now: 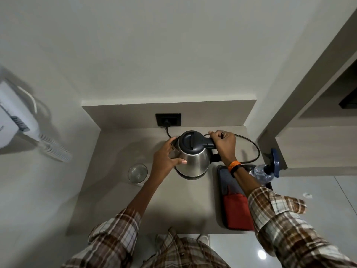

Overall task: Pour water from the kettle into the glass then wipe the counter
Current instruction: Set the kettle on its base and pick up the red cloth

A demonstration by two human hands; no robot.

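Observation:
A steel kettle point(195, 161) with a black lid stands on its base near the back of the grey counter point(173, 206). My right hand point(224, 144) is closed around the kettle's black handle. My left hand point(166, 157) cups the kettle's left side by the spout, thumb and fingers spread against the metal. An empty clear glass point(137, 173) stands upright on the counter to the left of the kettle, apart from both hands. A red cloth point(238, 211) lies folded on a dark tray point(221, 190) at the right.
The kettle's black cord point(255, 149) loops from a wall socket point(168, 119) behind it around to the right. A plastic water bottle point(261, 172) lies at the tray's far end. A white wall-mounted hair dryer point(17, 117) with a coiled cord hangs at the left.

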